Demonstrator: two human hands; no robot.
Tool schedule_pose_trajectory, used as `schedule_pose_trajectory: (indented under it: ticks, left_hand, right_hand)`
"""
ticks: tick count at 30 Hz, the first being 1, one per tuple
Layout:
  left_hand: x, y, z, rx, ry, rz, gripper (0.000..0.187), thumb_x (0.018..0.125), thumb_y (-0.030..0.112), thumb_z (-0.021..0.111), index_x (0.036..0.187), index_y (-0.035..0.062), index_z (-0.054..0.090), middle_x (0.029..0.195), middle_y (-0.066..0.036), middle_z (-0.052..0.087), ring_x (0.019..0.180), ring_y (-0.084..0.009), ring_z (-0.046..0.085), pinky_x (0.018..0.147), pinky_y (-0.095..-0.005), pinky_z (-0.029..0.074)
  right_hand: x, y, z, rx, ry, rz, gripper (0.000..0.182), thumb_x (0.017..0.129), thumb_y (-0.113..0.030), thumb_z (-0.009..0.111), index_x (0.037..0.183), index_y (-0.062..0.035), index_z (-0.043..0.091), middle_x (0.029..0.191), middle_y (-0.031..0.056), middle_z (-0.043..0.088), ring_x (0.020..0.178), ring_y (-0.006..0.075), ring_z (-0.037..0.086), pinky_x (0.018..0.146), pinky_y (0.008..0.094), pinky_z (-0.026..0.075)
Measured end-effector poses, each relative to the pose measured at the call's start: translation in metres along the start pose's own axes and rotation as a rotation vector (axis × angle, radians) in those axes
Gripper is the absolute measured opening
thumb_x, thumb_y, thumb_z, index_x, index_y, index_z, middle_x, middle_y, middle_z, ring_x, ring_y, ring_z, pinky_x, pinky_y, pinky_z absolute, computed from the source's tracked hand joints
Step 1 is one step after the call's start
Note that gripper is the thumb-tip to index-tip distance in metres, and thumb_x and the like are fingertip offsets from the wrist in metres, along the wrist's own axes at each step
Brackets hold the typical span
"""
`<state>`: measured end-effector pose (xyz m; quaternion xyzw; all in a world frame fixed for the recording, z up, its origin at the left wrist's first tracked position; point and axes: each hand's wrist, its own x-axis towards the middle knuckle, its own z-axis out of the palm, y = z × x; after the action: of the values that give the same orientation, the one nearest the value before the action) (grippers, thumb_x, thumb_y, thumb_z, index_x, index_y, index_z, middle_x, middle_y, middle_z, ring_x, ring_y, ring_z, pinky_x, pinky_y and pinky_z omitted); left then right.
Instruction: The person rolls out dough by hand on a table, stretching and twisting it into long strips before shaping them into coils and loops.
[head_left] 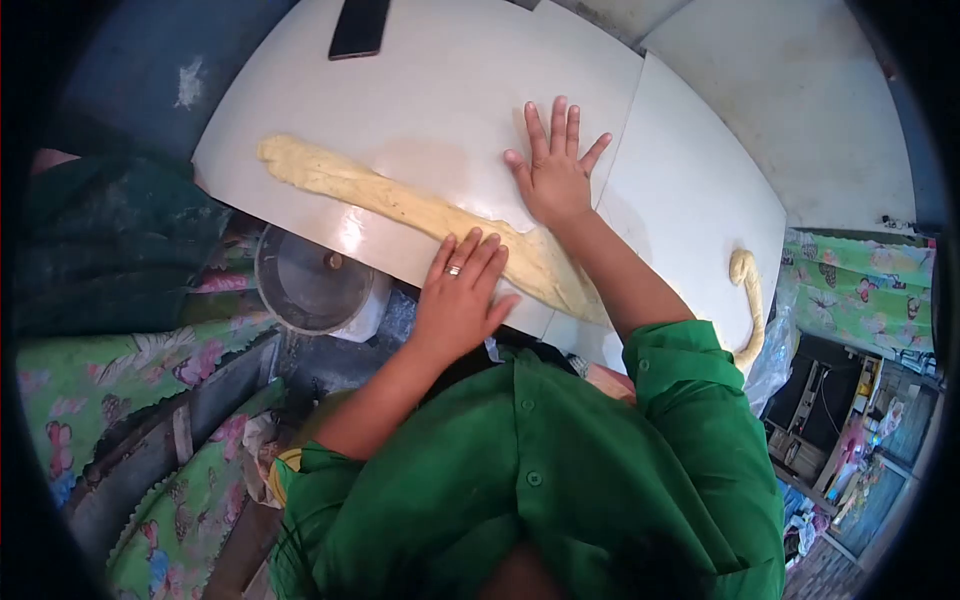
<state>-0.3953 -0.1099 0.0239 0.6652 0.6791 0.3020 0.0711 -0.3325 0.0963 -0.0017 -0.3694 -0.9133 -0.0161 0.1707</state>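
A long flattened strip of yellowish dough [380,195] lies slantwise across the white table [450,80], from the upper left to beneath my right forearm. My left hand [462,285], with a ring on one finger, rests its outstretched fingertips on the near edge of the strip's middle. Beyond the dough, my right hand [558,170] is spread flat on the table, fingers wide apart, holding nothing. The right forearm hides part of the strip's right end. A thinner, curled rope of dough [752,305] lies by the table's right edge.
A dark phone [360,28] lies at the table's far edge. Below the left edge stands a round, clear-walled container [312,280]. Floral green cloth [70,400] hangs at the left, and a shelf unit [820,410] stands at the right. A seam [622,130] crosses the tabletop.
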Motion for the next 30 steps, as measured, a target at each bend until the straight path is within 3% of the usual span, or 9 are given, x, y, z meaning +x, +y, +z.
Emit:
schedule_pose_trajectory:
  ticks: [4, 9, 12, 16, 18, 20, 24, 28, 30]
  left_hand:
    - [-0.001, -0.020, 0.007, 0.018, 0.033, -0.015, 0.043, 0.082, 0.027, 0.064, 0.119, 0.0059, 0.056, 0.125, -0.010, 0.054, 0.123, -0.0261, 0.046, 0.106, -0.0453, 0.030]
    - [0.001, -0.017, 0.010, 0.023, 0.087, -0.033, 0.038, 0.082, 0.027, 0.063, 0.113, 0.0059, 0.060, 0.120, -0.009, 0.057, 0.120, -0.0245, 0.049, 0.105, -0.0426, 0.032]
    - [-0.003, -0.012, 0.007, -0.032, 0.088, -0.074, 0.036, 0.080, 0.025, 0.065, 0.111, 0.0055, 0.060, 0.118, -0.009, 0.058, 0.119, -0.0259, 0.049, 0.104, -0.0440, 0.033]
    - [-0.010, -0.020, -0.003, -0.205, 0.162, -0.071, 0.035, 0.077, 0.020, 0.068, 0.108, 0.0042, 0.061, 0.115, -0.011, 0.058, 0.117, -0.0295, 0.050, 0.102, -0.0458, 0.035]
    - [-0.015, -0.033, -0.021, -0.164, 0.231, -0.083, 0.035, 0.077, 0.020, 0.069, 0.107, 0.0031, 0.061, 0.114, -0.013, 0.058, 0.117, -0.0323, 0.050, 0.101, -0.0465, 0.035]
    - [-0.009, -0.053, -0.040, -0.006, 0.311, -0.138, 0.036, 0.079, 0.024, 0.066, 0.107, 0.0009, 0.060, 0.116, -0.014, 0.057, 0.117, -0.0310, 0.050, 0.102, -0.0456, 0.035]
    - [0.005, -0.095, -0.059, 0.152, 0.136, -0.140, 0.038, 0.082, 0.027, 0.063, 0.111, 0.0019, 0.059, 0.117, -0.012, 0.058, 0.121, -0.0285, 0.047, 0.104, -0.0452, 0.032]
    - [-0.002, -0.109, -0.069, 0.081, 0.056, -0.091, 0.034, 0.082, 0.027, 0.063, 0.107, 0.0041, 0.061, 0.114, -0.009, 0.059, 0.118, -0.0259, 0.049, 0.102, -0.0437, 0.033]
    - [0.000, -0.111, -0.074, 0.059, 0.061, -0.058, 0.033, 0.081, 0.027, 0.063, 0.105, 0.0047, 0.062, 0.110, -0.009, 0.060, 0.115, -0.0257, 0.051, 0.101, -0.0431, 0.034]
  right_hand:
    - [-0.028, -0.032, -0.003, 0.078, -0.164, -0.274, 0.062, 0.095, -0.048, 0.036, 0.147, -0.0188, 0.021, 0.153, 0.0158, 0.014, 0.141, 0.0368, 0.010, 0.102, 0.0688, -0.008]
    - [0.019, -0.032, 0.011, 0.022, 0.014, -0.045, 0.065, 0.093, -0.050, 0.039, 0.147, -0.0174, 0.022, 0.152, 0.0191, 0.014, 0.141, 0.0372, 0.011, 0.101, 0.0707, -0.004]
    - [0.002, -0.057, 0.012, 0.127, -0.061, -0.289, 0.065, 0.093, -0.049, 0.039, 0.147, -0.0155, 0.022, 0.152, 0.0213, 0.013, 0.140, 0.0380, 0.011, 0.100, 0.0716, -0.002]
    - [0.046, -0.067, 0.022, 0.074, 0.048, -0.187, 0.068, 0.092, -0.049, 0.042, 0.146, -0.0150, 0.022, 0.151, 0.0219, 0.015, 0.140, 0.0387, 0.013, 0.100, 0.0720, 0.000]
    - [0.012, -0.092, 0.016, 0.256, -0.053, -0.316, 0.069, 0.092, -0.048, 0.044, 0.146, -0.0133, 0.021, 0.152, 0.0208, 0.014, 0.140, 0.0380, 0.012, 0.100, 0.0721, -0.001]
    - [0.030, -0.091, 0.033, 0.201, 0.028, -0.169, 0.068, 0.092, -0.048, 0.044, 0.146, -0.0132, 0.022, 0.152, 0.0181, 0.015, 0.141, 0.0355, 0.012, 0.102, 0.0703, -0.004]
    - [0.069, -0.098, 0.035, -0.002, 0.084, -0.065, 0.068, 0.092, -0.049, 0.042, 0.147, -0.0137, 0.021, 0.152, 0.0171, 0.015, 0.142, 0.0335, 0.012, 0.103, 0.0684, -0.006]
    - [0.041, -0.121, 0.021, 0.197, -0.143, -0.207, 0.064, 0.094, -0.050, 0.037, 0.147, -0.0175, 0.022, 0.152, 0.0154, 0.016, 0.142, 0.0320, 0.011, 0.103, 0.0682, -0.006]
    - [0.079, -0.112, 0.030, -0.006, -0.015, -0.086, 0.061, 0.094, -0.050, 0.038, 0.146, -0.0203, 0.025, 0.152, 0.0146, 0.018, 0.142, 0.0319, 0.013, 0.103, 0.0674, -0.007]
